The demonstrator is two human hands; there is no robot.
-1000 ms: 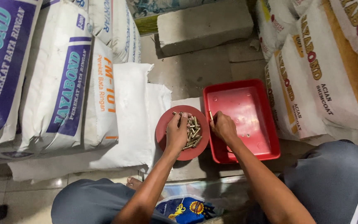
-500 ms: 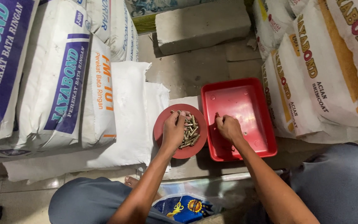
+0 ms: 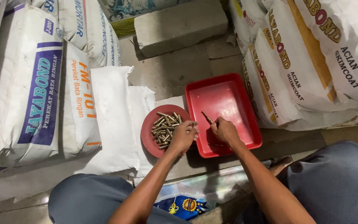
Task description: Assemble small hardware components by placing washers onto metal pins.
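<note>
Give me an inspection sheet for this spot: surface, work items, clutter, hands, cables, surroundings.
Surface: concrete floor, partly covered by a flat white sack.
Work items: round red plate holding a heap of small brass-coloured pins; red rectangular tray, nearly bare.
Clutter: blue printed packet between the knees.
Hands: left hand on the plate's edge; right hand over the tray, pinching one pin.
Cables: nothing seen.
Surroundings: stacked white sacks left and right; grey block behind.
</note>
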